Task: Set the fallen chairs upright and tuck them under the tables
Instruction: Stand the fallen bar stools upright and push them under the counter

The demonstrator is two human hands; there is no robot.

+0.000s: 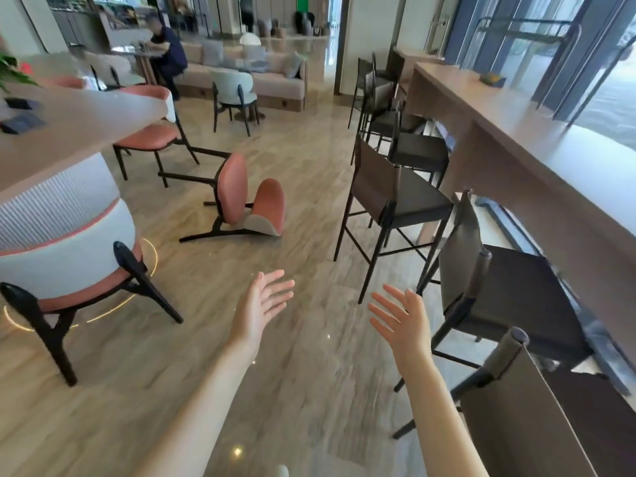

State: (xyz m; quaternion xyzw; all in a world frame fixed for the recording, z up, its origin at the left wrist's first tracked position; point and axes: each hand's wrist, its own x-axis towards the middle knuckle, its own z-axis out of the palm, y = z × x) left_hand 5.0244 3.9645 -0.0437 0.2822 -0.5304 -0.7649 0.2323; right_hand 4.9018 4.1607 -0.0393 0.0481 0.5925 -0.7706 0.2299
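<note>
I am standing in a café-style lounge: a long counter lined with tall bar stools, round tables ringed by cushioned chairs, a sofa, and polished stone flooring.

Both hands reach forward over the floor, the left hand and right hand with fingers spread and holding nothing. Ahead of the left hand, well apart from it, a fallen chair lies on its side. Bar stools stand beside the right hand along the bench.
</note>
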